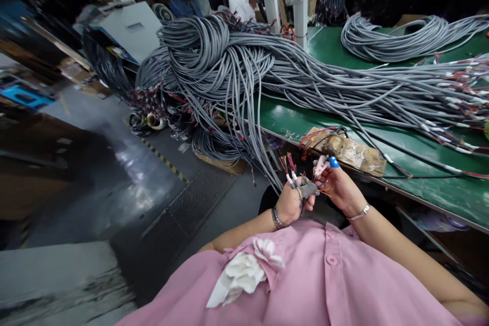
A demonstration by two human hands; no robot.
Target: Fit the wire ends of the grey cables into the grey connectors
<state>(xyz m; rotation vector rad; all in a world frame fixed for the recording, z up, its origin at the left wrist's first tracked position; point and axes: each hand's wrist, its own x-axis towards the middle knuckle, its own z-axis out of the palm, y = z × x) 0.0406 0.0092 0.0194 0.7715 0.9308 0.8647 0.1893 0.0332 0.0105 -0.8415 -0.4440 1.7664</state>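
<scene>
My left hand (291,202) is closed around grey cables, just in front of my body. Their stripped ends (291,164) stick up above the fist, with white sleeves and fans of thin coloured wires. A dark grey covering (308,189) wraps what looks like the thumb of this hand. Close by on the right, my right hand (341,189) pinches at thin wires, wearing a blue cover on one fingertip and a pale pink one on another. Loose fine wires (324,188) spread between the hands. Exactly which strand the right fingertips grip is too small to make out.
Behind my hands, a wooden block (344,153) with wires lies at the edge of the green table (284,118). Heaped grey cables (214,56) cover much of it and hang over its left end. Another coil (393,38) lies farther back. A person (240,2) sits beyond.
</scene>
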